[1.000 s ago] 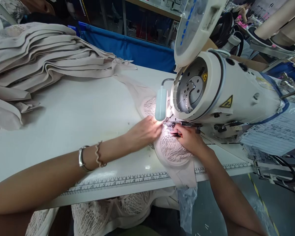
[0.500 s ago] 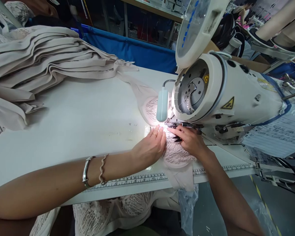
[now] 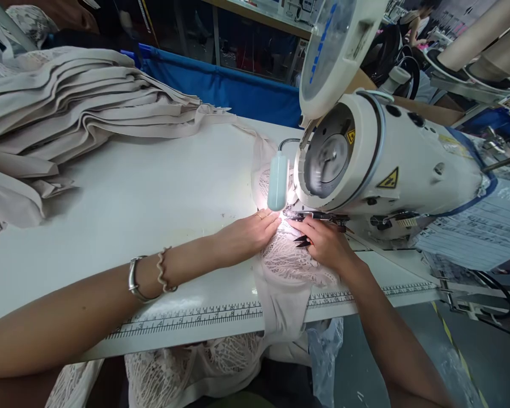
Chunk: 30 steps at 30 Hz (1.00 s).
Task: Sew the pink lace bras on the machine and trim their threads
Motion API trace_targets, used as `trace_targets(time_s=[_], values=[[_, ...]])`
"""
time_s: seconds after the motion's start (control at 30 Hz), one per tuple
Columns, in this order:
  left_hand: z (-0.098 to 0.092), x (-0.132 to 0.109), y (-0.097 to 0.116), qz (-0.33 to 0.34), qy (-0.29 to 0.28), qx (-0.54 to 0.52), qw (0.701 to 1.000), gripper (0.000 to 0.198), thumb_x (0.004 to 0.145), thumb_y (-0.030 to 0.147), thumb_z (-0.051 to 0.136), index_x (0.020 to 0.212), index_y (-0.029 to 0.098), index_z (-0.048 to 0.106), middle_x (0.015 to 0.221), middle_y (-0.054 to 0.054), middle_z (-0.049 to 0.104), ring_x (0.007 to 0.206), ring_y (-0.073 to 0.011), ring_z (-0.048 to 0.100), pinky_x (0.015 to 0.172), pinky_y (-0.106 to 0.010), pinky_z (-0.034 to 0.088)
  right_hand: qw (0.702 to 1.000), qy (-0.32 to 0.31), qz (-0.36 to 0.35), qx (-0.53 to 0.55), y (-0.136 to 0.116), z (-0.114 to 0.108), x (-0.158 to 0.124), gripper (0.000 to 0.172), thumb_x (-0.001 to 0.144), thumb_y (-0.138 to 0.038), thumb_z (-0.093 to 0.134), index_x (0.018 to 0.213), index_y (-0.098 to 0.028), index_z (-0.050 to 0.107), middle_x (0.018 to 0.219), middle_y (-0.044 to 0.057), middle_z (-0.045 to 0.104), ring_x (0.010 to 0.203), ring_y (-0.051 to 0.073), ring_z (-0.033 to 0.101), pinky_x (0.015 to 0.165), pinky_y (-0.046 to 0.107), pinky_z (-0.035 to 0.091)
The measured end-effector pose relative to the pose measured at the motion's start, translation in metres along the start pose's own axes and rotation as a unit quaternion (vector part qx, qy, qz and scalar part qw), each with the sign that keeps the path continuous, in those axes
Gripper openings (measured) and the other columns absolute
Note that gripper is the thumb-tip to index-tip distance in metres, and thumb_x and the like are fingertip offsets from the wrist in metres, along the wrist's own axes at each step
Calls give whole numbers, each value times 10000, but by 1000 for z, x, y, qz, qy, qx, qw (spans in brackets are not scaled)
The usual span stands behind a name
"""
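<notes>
"Where did the lace garment (image 3: 283,260) lie?"
"On the table (image 3: 165,192), crossing the ruler strip (image 3: 187,319) and hanging over the front edge."
"And the sewing machine (image 3: 425,153)?"
"It stood right of the garment, with the lamp (image 3: 277,182) on its left side."
"What lay left?"
"The fabric pile (image 3: 80,107) was on the table. A cloth panel (image 3: 229,88) stretched behind it."
"What was below?"
"A second lace garment (image 3: 161,374), under the front edge, with plastic film (image 3: 325,357) on its right."

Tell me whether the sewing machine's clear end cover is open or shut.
Open. The clear end cover stands swung up above the opening in the sewing machine, leaving the metal disc inside exposed.
</notes>
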State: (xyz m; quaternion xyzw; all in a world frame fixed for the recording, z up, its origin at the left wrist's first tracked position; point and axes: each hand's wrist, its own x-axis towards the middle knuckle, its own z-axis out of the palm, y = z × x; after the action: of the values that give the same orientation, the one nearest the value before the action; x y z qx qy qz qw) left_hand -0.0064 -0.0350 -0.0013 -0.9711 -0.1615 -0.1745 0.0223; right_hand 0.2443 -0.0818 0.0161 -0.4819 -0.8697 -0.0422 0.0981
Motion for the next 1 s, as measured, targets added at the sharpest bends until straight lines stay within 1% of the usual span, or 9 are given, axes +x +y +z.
trace_targets(time_s=[0.2, 0.37, 0.47, 0.53, 0.6, 0.67, 0.83, 0.93, 1.0], values=[[-12, 2, -18, -2, -6, -54, 999, 351, 1023, 25, 312, 1264, 67, 563, 1228, -181, 694, 1092, -204, 670, 961, -345, 542, 1000, -2, 4, 4, -1, 0, 0, 641, 716, 58, 415, 1232, -199, 694, 888, 53, 717, 808, 199, 665, 763, 303, 593], [-15, 7, -26, -10, -22, -70, 997, 329, 999, 19, 343, 1136, 115, 627, 1055, -121, 736, 882, -179, 671, 881, -347, 542, 999, 20, 6, 28, -4, 3, 0, 507, 822, 18, 440, 1215, -173, 698, 921, 68, 726, 853, 203, 671, 819, 309, 585], [-7, 11, -1, -79, 6, -66, 995, 429, 940, -54, 272, 1105, 104, 636, 1103, -147, 711, 934, -203, 655, 887, -396, 549, 998, 36, 13, 49, -4, 8, -1, 497, 842, 13, 439, 1223, -178, 693, 942, 69, 730, 875, 200, 678, 826, 304, 585], [1, 13, 25, -132, 22, -86, 987, 477, 927, -56, 240, 1206, 92, 597, 1211, -169, 668, 1014, -209, 637, 913, -404, 554, 997, 49, 13, 64, -3, 11, -3, 516, 822, 16, 442, 1226, -181, 693, 953, 70, 733, 884, 198, 685, 812, 294, 586], [7, 13, 46, -144, 16, -86, 986, 425, 952, 17, 312, 1318, 58, 524, 1287, -196, 621, 1136, -256, 601, 998, -478, 523, 995, 58, 16, 81, 0, 13, -6, 518, 807, 2, 457, 1224, -191, 696, 977, 68, 736, 892, 197, 693, 797, 288, 588], [9, 12, 54, -131, -7, -83, 988, 374, 977, 111, 408, 1328, 36, 514, 1310, -214, 600, 1223, -310, 560, 1057, -550, 473, 993, 59, 25, 100, 3, 13, -10, 506, 803, -12, 469, 1205, -208, 705, 995, 61, 736, 888, 192, 697, 771, 281, 588], [4, 7, 36, -81, -32, -116, 989, 293, 1006, 200, 488, 1243, 60, 589, 1357, -230, 587, 1294, -347, 531, 1062, -582, 454, 995, 65, 8, 77, 5, 11, -15, 478, 798, 19, 447, 1098, -208, 741, 1053, 64, 745, 890, 187, 697, 743, 279, 571], [0, 8, 21, -51, -31, -148, 987, 223, 1014, 185, 473, 1129, 94, 642, 1253, -186, 655, 1233, -312, 566, 1065, -561, 444, 996, 77, -34, 35, 2, 9, -11, 473, 822, 41, 424, 1074, -207, 738, 1209, 61, 737, 1031, 218, 674, 852, 334, 542], [-4, 10, 9, -33, -31, -184, 982, 220, 1024, 175, 452, 1058, 112, 660, 1173, -155, 684, 1160, -272, 591, 1033, -490, 467, 994, 90, -63, 27, 0, 8, -8, 472, 838, 50, 414, 1090, -199, 727, 1196, 50, 750, 1069, 222, 653, 883, 351, 513]])
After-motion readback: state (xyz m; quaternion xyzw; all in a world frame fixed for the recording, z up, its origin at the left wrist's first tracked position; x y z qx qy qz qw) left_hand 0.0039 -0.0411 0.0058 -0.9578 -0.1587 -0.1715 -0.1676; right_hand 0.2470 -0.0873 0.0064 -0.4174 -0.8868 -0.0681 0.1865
